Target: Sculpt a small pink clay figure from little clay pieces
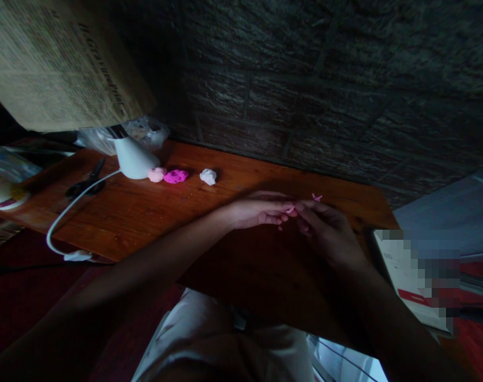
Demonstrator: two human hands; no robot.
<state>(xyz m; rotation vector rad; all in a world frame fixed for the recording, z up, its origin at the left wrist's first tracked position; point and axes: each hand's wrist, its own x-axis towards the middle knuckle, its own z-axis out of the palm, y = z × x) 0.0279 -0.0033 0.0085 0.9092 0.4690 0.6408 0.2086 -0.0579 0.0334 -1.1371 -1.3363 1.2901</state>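
Note:
Between the fingertips of both hands is a small piece of pink modelling clay. My left hand reaches in from the left, its thumb and fingers pinched at the piece. From the other side, my right hand grips the same piece with thumb and forefinger. Just beyond the right hand, a small pink branched clay shape lies on the wooden table. Farther left rest a pale pink clay lump, a magenta clay lump touching it, and a white clay lump apart from them.
A lamp with a white base and newspaper-print shade stands at the left, its white cable looping over the table's front edge. Dark scissors lie beside it. A stone-patterned wall runs behind; a flat white box or book is at right.

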